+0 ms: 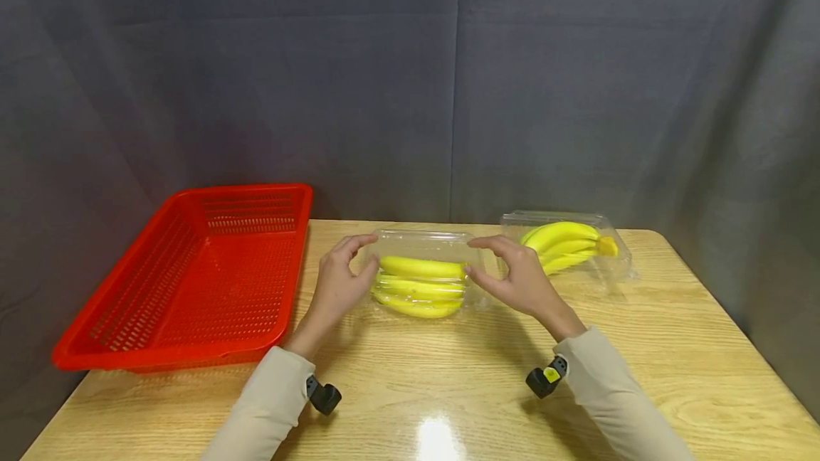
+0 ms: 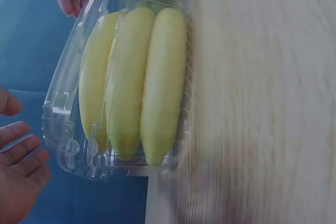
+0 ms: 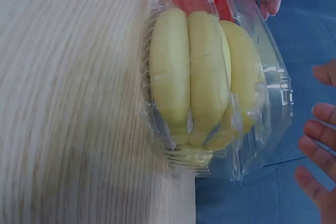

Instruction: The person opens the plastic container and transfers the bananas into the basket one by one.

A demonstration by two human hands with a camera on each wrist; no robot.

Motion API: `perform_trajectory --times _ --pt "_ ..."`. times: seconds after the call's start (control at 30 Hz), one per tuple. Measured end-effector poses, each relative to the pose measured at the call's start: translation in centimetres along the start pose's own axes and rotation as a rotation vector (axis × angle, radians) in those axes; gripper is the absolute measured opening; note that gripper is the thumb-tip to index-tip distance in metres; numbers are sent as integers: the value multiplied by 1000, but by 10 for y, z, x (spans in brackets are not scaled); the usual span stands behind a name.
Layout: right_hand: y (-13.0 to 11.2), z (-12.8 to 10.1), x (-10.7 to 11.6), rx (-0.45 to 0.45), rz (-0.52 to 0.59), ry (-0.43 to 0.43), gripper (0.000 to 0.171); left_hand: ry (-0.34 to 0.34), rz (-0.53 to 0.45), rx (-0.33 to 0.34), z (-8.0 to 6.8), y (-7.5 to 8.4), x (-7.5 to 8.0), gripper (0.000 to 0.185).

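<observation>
- Head view: my left hand and right hand flank the clear clamshell of bananas at mid-frame. I'd press both ends evenly.
- Left wrist: grip wide, fingers just off the box.
- Right wrist: the same, fingers apart.
- Wooden surface, grey curtain behind.
</observation>
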State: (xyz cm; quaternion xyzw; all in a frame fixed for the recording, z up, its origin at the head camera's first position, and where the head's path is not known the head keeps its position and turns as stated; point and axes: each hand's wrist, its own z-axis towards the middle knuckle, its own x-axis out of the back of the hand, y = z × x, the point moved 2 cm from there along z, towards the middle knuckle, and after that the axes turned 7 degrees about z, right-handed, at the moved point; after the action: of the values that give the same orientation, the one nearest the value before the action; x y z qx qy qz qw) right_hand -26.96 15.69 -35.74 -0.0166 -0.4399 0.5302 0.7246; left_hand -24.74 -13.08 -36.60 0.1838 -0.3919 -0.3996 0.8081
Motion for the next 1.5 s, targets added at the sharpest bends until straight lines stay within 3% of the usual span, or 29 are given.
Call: perform_trajectory --times 0.37,0.63,0.8,1.13,1.5 --pt "-7 -3 1 150 -28 -101 46 -186 120 -164 -12 3 4 40" --pt "-11 -10 1 174 -120 -182 51 -299 168 -234 -22 0 4 51" --pt "-13 -14 0 209 -183 -228 55 -326 208 -250 -26 -1 4 59" --pt "-10 -19 -1 296 -245 -228 64 -367 228 -248 -29 -6 5 69" --pt "-6 -21 -4 307 -283 -222 62 -351 233 -248 -28 -9 2 70"
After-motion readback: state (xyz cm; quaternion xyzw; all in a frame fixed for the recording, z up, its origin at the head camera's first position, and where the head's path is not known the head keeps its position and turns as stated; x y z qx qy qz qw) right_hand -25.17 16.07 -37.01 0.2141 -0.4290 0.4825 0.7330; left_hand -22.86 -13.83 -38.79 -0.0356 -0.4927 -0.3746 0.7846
